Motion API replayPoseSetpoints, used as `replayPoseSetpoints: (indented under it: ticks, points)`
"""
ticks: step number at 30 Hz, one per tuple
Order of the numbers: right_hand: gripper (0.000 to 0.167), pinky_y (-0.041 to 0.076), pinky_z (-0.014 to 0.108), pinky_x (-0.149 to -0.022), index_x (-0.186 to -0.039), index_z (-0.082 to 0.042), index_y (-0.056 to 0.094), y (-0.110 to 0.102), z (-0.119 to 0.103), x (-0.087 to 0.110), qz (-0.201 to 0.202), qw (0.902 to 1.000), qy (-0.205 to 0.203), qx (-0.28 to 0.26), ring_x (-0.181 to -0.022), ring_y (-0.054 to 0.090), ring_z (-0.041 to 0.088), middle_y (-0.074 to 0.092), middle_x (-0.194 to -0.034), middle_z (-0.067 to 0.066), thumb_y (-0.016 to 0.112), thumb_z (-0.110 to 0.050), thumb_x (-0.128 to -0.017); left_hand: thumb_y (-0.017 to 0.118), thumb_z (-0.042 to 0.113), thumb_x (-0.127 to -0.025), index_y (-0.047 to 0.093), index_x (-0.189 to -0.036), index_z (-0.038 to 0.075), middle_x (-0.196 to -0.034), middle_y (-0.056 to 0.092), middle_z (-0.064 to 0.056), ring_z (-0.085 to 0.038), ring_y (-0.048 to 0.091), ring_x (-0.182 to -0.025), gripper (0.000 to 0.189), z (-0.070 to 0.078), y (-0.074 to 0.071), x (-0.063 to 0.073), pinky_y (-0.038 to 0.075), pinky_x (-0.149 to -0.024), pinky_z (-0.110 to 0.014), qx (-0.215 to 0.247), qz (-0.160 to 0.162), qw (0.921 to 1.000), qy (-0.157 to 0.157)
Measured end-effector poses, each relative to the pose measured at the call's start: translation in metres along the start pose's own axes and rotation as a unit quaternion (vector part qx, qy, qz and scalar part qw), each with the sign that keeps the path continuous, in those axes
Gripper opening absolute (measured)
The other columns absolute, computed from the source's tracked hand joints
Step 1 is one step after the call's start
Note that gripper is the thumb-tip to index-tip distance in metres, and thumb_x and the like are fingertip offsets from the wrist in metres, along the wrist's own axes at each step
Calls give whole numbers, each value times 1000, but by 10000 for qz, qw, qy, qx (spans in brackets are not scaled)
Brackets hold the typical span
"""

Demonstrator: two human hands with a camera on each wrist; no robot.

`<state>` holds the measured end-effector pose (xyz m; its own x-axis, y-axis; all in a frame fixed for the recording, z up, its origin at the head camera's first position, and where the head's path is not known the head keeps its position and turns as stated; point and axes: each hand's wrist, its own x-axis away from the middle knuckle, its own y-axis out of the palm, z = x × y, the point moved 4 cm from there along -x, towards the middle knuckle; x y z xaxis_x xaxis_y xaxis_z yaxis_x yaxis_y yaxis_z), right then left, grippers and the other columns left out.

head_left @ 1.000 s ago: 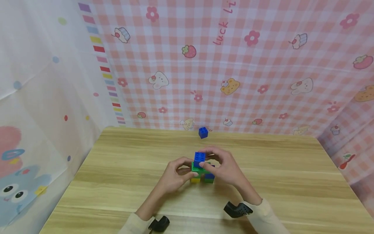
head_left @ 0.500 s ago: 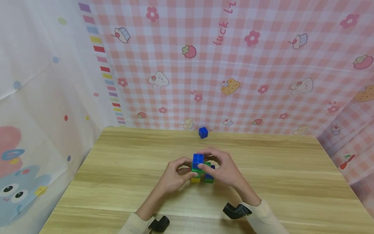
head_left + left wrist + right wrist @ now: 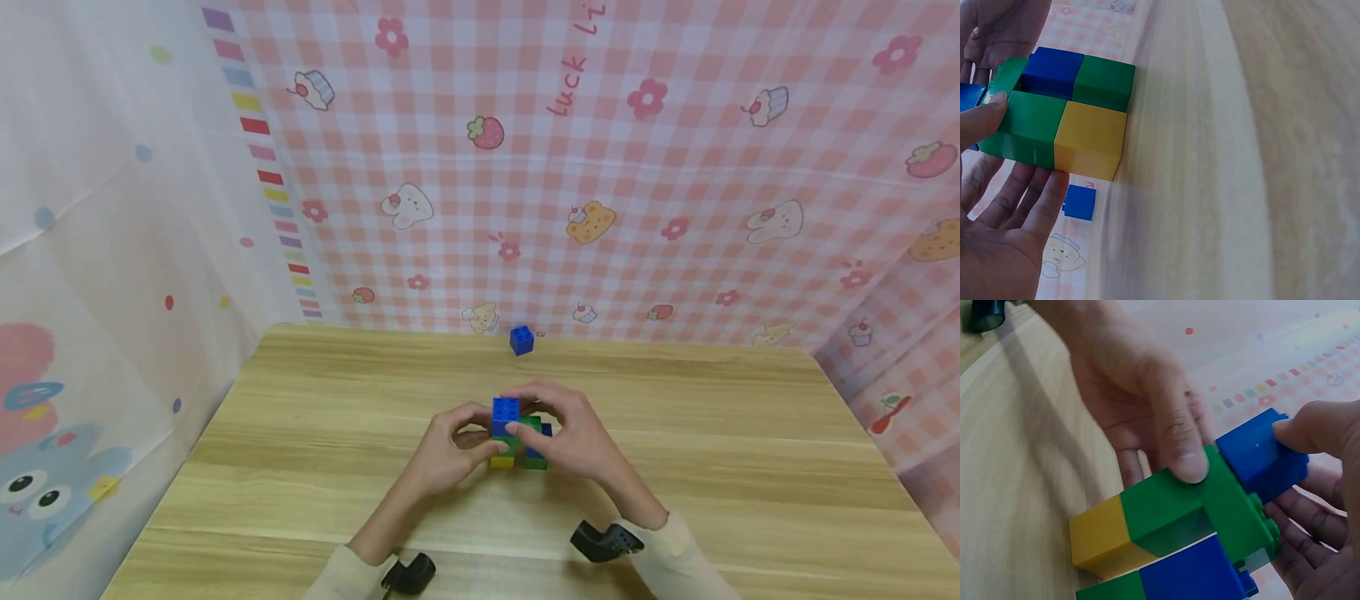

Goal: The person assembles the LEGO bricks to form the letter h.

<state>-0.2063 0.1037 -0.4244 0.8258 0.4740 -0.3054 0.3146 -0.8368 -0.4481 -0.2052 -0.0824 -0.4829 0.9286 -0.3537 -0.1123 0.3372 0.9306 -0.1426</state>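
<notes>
A small structure of toy building bricks stands on the wooden table. One column has a yellow brick (image 3: 1090,139) under a green brick (image 3: 1034,125); beside it, a blue brick (image 3: 1054,72) sits on another green brick (image 3: 1105,82). A green brick (image 3: 1235,509) lies across the upper end, its studs partly exposed. My left hand (image 3: 450,450) grips the green part from the left, thumb in front and fingers behind. My right hand (image 3: 577,427) pinches a studded blue brick (image 3: 506,409) at the left end of that top green brick, right against its surface.
A loose blue brick (image 3: 521,340) lies near the table's back edge, beyond the hands. Behind the table (image 3: 337,375) hangs a pink checked cloth (image 3: 450,183); a white printed cloth (image 3: 97,208) hangs on the left.
My right hand has shifted slightly left and down with the blue brick, which now sits lower over the left end of the green brick. My left hand stays in place.
</notes>
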Motion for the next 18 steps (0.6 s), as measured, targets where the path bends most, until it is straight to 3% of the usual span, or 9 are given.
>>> replayPoseSetpoints:
  ticks: [11, 18]
  points:
    - [29, 57, 53, -103, -126, -21, 68, 1, 6, 2, 56, 10000, 46, -12, -108, 70, 21, 72, -118, -3, 73, -21, -97, 79, 6, -89, 71, -115, 13, -113, 69, -8, -20, 67, -113, 28, -1, 1, -1, 57, -102, -26, -8, -8, 10000, 25]
    - [29, 59, 54, -100, -126, -18, 68, 1, 4, 3, 56, 9998, -158, 123, -106, 70, 20, 71, -117, 0, 72, -18, -97, 80, 10, -89, 71, -116, 17, -113, 70, -5, -19, 66, -114, 29, 3, -1, 1, 56, -103, -24, -257, -15, 9996, -103]
